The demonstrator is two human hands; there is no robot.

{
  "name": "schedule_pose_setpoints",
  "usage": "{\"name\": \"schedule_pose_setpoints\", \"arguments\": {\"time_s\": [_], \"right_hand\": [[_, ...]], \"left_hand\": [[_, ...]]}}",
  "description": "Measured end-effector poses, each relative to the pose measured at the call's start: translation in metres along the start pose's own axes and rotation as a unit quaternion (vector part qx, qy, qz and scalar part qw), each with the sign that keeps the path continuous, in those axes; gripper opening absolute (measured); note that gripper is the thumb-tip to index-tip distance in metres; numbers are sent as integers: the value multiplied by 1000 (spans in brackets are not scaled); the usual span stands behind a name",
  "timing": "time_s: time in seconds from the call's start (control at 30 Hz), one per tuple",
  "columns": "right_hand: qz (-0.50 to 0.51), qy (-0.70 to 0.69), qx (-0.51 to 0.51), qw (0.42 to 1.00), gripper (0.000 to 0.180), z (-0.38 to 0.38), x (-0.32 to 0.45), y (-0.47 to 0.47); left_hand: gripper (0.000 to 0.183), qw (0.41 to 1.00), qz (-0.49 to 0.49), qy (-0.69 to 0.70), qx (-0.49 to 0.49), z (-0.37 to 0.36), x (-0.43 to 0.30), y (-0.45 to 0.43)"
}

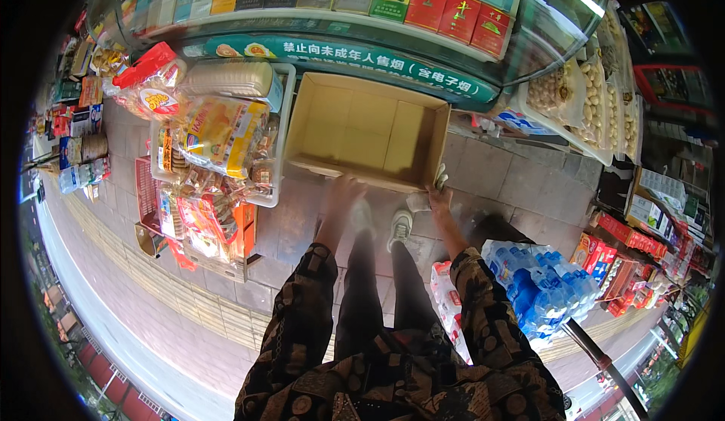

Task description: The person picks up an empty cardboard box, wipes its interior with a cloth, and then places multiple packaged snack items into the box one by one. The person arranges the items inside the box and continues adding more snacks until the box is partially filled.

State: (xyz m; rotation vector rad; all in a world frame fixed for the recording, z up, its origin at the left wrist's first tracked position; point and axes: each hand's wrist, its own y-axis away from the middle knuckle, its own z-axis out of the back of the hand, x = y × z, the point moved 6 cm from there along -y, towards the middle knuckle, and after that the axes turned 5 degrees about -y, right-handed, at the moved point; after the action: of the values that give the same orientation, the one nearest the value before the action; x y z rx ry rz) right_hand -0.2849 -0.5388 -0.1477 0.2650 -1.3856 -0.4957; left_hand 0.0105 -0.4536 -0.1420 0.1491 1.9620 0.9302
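Observation:
An open, shallow cardboard box [368,129] with nothing in it lies before me, below the front of a glass display case. My left hand [345,190] is at the box's near edge, left of its middle; it is blurred, and whether it touches the cardboard is unclear. At the near right corner, my right hand [440,194] has its fingers around a crumpled pale cloth or glove [440,177], close against the box. Its fingertips are partly hidden.
The glass display case [317,21] holds cigarette packs. Left stands a white plastic tray [281,138] of packaged breads above a red crate [145,194]. Wrapped water bottles [538,291] lie at the right, and bagged nuts [592,92] fill a tray at the upper right. Paving surrounds my feet.

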Motion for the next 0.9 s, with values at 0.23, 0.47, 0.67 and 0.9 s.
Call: {"name": "schedule_pose_setpoints", "arguments": {"time_s": [0.23,0.47,0.67,0.9], "right_hand": [[54,43,5,998,18,0,17,-6],[-52,-26,-52,997,25,2,22,11],[-64,19,-18,998,36,4,30,21],[-49,11,43,998,36,13,36,27]], "left_hand": [[41,987,65,117,-84,-7,11,-18],[36,981,132,71,-122,-20,-7,-6],[47,979,169,13,-110,-21,-15,9],[47,971,186,-12,-151,-22,-13,22]]}}
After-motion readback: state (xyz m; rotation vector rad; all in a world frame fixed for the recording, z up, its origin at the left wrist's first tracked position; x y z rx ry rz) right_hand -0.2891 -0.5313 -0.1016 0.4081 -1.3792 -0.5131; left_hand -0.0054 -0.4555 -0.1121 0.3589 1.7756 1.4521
